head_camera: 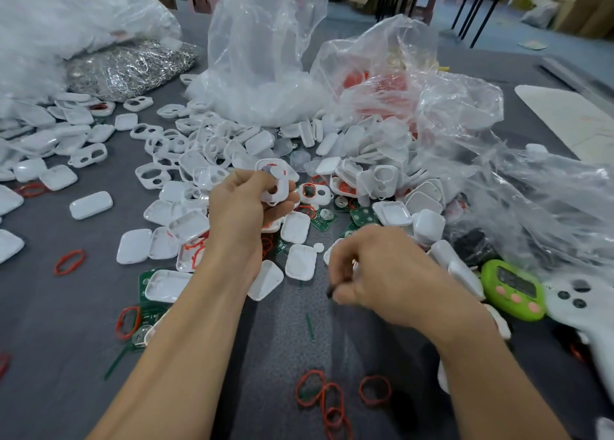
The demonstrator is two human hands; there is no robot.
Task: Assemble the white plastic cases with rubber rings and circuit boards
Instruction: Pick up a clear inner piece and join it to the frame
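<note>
Lying loose on the left of the grey table [50, 356] are white case halves [134, 245], some solid and some with cut-out holes, with a red rubber ring [69, 262] here and there. One rounded case [90, 205] on its own looks closed, so it may be finished. Almost everything else is still in separate parts, and the job seems to be at an early stage with most of it left to do.

Toward the middle, the left hand [246, 204] is raised over the pile with its forearm reaching away from the person. Its fingers are curled round a white frame piece [277, 182], and a red ring shows at the frame's edge. This unit is probably the one being built. No board can be seen in it.

Green circuit boards [324, 219] lie just right of that hand, among more shells. Spare rings [312, 390] sit nearer, between the two forearms.

The right hand [392, 273] hangs low over the table with its knuckles up and its fingers bent under. It pinches a small dark piece [330, 292], too blurred to identify.

Further right are a green timer [513, 288] and crumpled plastic bags [465, 107] holding more parts.
</note>
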